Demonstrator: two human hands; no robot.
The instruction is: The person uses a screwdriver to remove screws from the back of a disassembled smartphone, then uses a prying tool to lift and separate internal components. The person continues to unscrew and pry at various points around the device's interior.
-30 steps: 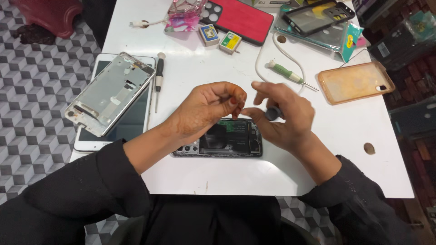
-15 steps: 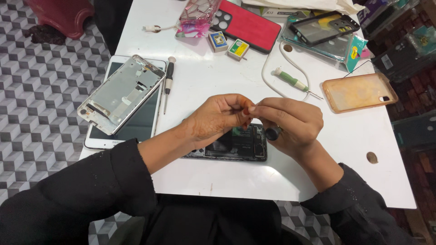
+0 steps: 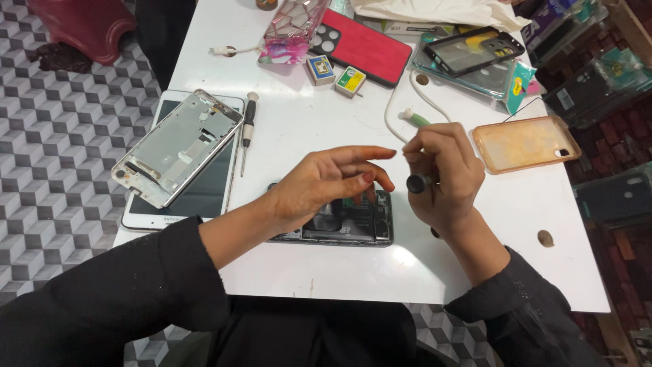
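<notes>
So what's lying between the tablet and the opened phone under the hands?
Head view: only bare white table between tablet and opened phone, crossed by the left hand's forearm. The small screwdriver lies farther up.

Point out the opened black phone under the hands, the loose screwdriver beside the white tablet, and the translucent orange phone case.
Opened black phone (image 3: 353,224), head view: exposed inner board.
Loose screwdriver (image 3: 248,129), head view: dark handle.
Translucent orange phone case (image 3: 523,143), head view: middle of its back.

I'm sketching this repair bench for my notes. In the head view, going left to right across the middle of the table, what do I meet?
Metal phone frame lying on a white tablet → spare screwdriver → left hand above the opened phone → right hand, fingers closed on a dark-handled tool → orange phone case.
</notes>
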